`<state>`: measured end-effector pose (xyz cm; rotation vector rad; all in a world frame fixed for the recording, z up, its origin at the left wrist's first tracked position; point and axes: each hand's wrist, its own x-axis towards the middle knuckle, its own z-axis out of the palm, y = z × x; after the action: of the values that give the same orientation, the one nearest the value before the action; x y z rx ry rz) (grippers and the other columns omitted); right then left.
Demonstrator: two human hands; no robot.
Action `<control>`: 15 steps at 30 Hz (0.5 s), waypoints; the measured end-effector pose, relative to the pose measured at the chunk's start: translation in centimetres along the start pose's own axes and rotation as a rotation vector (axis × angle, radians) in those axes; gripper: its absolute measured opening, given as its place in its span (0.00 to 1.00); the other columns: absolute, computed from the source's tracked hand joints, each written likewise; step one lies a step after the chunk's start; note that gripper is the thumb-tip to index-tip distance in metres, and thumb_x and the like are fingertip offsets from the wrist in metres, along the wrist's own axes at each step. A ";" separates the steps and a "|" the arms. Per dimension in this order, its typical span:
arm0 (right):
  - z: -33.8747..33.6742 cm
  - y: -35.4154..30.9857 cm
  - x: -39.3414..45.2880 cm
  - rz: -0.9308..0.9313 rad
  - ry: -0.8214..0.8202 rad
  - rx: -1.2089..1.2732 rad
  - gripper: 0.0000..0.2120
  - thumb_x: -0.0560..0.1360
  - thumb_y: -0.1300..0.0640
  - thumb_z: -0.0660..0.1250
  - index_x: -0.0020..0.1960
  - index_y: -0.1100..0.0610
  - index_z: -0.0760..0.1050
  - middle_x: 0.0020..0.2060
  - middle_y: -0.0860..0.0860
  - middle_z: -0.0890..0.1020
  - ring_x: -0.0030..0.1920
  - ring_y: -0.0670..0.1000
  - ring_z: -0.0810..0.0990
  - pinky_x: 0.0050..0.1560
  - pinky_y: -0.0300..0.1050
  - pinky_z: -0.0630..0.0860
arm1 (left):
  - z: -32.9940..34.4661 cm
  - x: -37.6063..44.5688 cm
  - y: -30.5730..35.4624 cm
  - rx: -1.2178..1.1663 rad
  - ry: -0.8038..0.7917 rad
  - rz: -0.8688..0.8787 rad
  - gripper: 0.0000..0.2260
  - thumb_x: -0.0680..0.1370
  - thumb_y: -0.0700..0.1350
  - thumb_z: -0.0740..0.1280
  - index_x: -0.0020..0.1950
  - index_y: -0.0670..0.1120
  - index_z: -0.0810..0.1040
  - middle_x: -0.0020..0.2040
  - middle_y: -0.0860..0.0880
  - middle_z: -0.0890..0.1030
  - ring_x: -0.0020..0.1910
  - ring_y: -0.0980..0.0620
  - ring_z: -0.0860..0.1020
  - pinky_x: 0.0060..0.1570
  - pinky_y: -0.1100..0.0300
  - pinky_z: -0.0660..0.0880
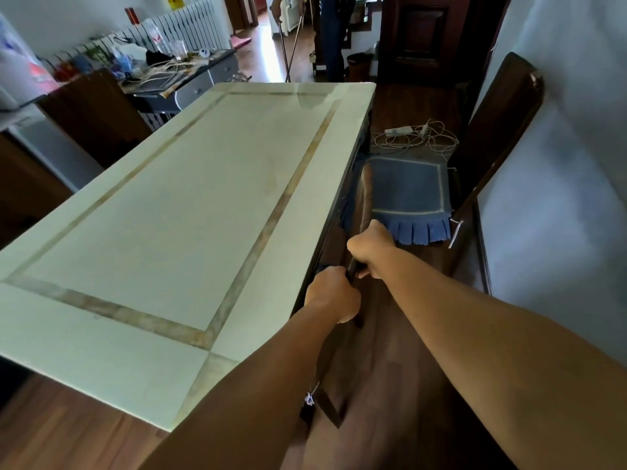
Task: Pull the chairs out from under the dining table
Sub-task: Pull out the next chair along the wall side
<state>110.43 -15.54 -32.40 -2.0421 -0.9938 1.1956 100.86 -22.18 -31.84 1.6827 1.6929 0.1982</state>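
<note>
Pale worktop (pixel 176 205) fills the room; both hands, left (pixel 330 295) and right (pixel 371 254), clench the dark chair back (pixel 364 198), which could scrape the worktop edge or hit the chair beside the wall (pixel 498 130).

Soft daylight enters from the far doorway (pixel 281 25), leaving a pale glare on the far end of the counter (pixel 305 96). The floor (pixel 390 368) below is dim. Straight edges bow near the frame borders; corners look smeared.

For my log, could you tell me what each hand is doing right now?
Left hand: closed on the chair back.
Right hand: closed on the same chair back.
</note>
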 end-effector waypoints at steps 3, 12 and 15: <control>-1.1 0.6 -0.1 -0.015 0.021 -0.025 0.18 0.74 0.65 0.60 0.63 0.56 0.65 0.36 0.54 0.71 0.31 0.58 0.78 0.34 0.58 0.83 | 0.8 -0.6 0.9 -0.029 0.001 0.024 0.10 0.76 0.39 0.62 0.54 0.47 0.78 0.44 0.46 0.80 0.39 0.48 0.79 0.33 0.58 0.75; -8.7 4.6 0.1 -0.078 0.089 -0.020 0.18 0.72 0.65 0.61 0.61 0.58 0.70 0.54 0.58 0.77 0.40 0.55 0.75 0.38 0.48 0.75 | 6.4 -2.1 6.9 -0.038 -0.005 0.058 0.08 0.73 0.41 0.62 0.49 0.44 0.78 0.45 0.43 0.81 0.43 0.43 0.80 0.43 0.49 0.80; -12.3 6.3 0.1 -0.094 0.117 -0.093 0.15 0.72 0.63 0.62 0.58 0.58 0.72 0.55 0.58 0.78 0.47 0.57 0.75 0.43 0.45 0.70 | 9.0 -2.8 9.7 -0.038 -0.021 0.105 0.10 0.73 0.43 0.62 0.50 0.41 0.78 0.48 0.40 0.82 0.46 0.40 0.80 0.38 0.51 0.75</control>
<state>123.36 -20.24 -31.83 -2.0864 -1.0941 0.9871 113.59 -26.89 -31.67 1.7406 1.5775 0.2596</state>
